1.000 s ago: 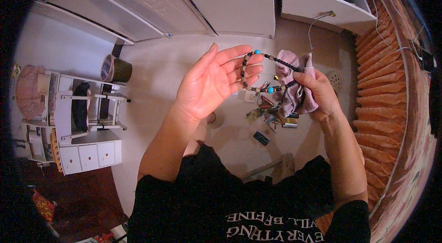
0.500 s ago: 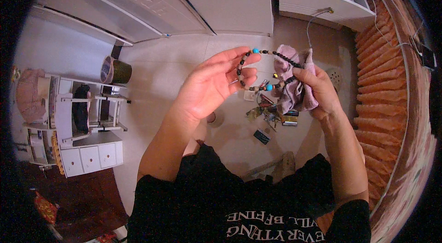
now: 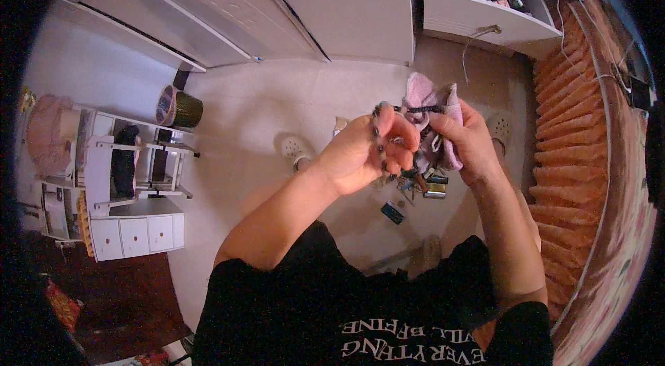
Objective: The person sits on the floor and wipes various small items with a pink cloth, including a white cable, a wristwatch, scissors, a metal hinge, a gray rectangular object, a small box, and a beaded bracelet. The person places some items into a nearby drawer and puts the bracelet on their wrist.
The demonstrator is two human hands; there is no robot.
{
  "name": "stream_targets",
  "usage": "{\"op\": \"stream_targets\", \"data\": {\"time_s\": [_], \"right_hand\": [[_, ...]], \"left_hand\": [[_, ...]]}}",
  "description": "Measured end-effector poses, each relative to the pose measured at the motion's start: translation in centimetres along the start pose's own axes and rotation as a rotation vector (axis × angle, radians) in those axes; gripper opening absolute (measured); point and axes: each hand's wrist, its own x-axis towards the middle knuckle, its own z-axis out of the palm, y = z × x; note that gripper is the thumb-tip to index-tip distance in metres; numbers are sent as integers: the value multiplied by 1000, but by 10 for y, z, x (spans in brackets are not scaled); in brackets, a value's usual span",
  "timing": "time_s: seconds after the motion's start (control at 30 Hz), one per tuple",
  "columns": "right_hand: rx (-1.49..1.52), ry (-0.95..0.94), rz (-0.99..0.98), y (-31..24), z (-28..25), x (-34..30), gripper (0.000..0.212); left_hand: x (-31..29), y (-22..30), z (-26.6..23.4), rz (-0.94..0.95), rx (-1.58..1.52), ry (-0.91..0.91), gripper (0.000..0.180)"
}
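My right hand [image 3: 471,141] grips a crumpled pink cloth [image 3: 420,91], with dark bead string passing into its folds under the thumb. The rest of that beaded loop [image 3: 378,133] stretches to my left hand [image 3: 357,154] and runs across it near the base of the fingers. The left fingers are curled in and somewhat blurred, close to the cloth. On the floor beneath the hands lies a pile of small items, among them batteries [image 3: 435,190] and a dark card-like piece [image 3: 393,212]; the hands partly hide the pile.
An open white drawer [image 3: 485,14] full of small items and cables juts out at the far right. Pleated orange fabric [image 3: 571,158] lines the right side. White cabinets [image 3: 360,5] stand ahead, a wastebasket [image 3: 187,108] and white shelving [image 3: 138,227] at left. A light clog [image 3: 294,147] rests on the floor.
My left hand has moved right, toward the cloth, and its spread fingers have curled in. The bead loop, stretched wide before, now lies across that hand. The right hand keeps its grip.
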Motion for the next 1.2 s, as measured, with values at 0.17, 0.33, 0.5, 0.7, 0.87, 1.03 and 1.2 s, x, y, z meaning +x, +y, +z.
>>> {"op": "stream_targets", "data": {"time_s": [0.17, 0.33, 0.5, 0.7, 0.87, 1.03, 1.2], "right_hand": [[34, -132, -25, 17, 3, 3, 31], [0, -272, 160, 12, 30, -11, 39], [-25, -369, 138, 16, 35, -14, 26], [74, -347, 331, 22, 50, -22, 27], [271, -191, 438, 40, 50, -15, 32], [389, -99, 444, 38, 42, -9, 26], [525, -123, 524, 40, 39, -7, 29]], "left_hand": [[12, 13, 35, 18, -187, 79, 73], [14, 31, 31, 288, 23, -220, 68], [31, 29, 42, 493, -74, -393, 71], [47, 28, 7, 755, 1163, 70, 47], [63, 8, -5, 606, 1232, 162, 36], [67, 15, -5, 146, -543, 45, 64], [79, -1, -37, 284, -222, 257, 37]]}}
